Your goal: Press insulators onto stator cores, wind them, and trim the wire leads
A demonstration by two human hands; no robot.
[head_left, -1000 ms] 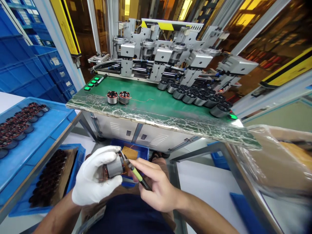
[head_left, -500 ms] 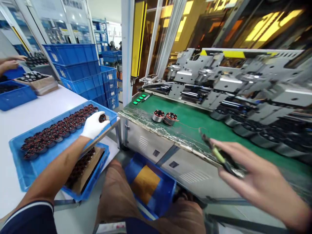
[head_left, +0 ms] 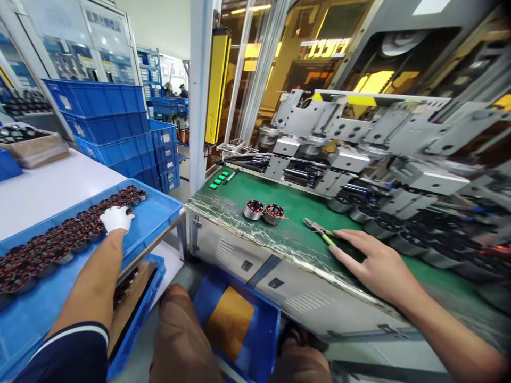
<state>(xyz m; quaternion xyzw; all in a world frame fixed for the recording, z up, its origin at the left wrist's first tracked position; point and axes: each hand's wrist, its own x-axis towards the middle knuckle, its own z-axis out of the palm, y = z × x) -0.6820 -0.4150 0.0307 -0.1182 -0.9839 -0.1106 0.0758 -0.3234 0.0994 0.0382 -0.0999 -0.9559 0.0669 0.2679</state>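
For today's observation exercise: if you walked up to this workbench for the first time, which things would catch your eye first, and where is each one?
The white-gloved left hand stands out, resting on the rows of copper-wound stators in the blue tray at left. On the green bench top, two stators sit alone, and the bare right hand lies flat by the green-handled cutters. Behind looms a grey machine.
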